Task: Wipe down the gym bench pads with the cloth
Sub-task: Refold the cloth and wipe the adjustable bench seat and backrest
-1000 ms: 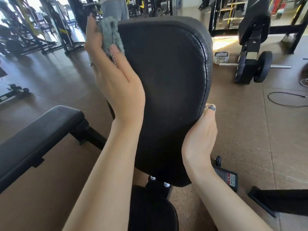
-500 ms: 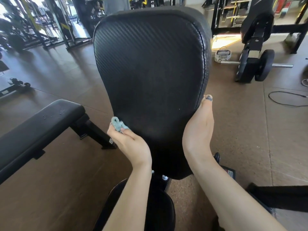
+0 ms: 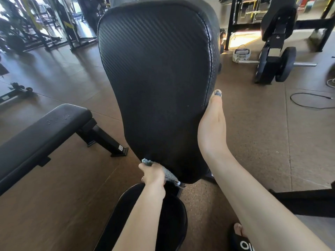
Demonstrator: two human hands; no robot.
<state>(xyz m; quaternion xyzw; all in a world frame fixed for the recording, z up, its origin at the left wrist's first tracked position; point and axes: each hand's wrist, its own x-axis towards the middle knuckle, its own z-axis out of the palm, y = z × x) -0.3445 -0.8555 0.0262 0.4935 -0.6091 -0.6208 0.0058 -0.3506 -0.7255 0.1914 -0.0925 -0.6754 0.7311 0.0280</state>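
From the head camera, the only view on offer, the left hand (image 3: 153, 173) is bunched around the cloth (image 3: 167, 173) at the bottom left corner of the upright back pad (image 3: 155, 73). A blue-grey tuft pokes out just above the knuckles, and a paler textured strip trails from under the fingers toward the pad's lower edge. The cloth is pressed against the pad there, not hanging free.

The right hand (image 3: 212, 127) braces the pad's right edge: the thumb lies straight up along the stitched seam, and the other fingers are hidden behind the pad, so how they curl I cannot tell. Just below the left wrist sits the seat pad (image 3: 174, 220), apparently still to be wiped. A flat bench (image 3: 41, 131) stands well off to the left of the cloth hand.

The cloth looks light, soft and floppy, best kept wadded in the palm so that it presents a thick face. The pad's vinyl looks firm, lightly cushioned and a bit slick, so steadying it at the side edge seems sensible. Near the fingers, the bolts under the pad could snag the trailing strip.
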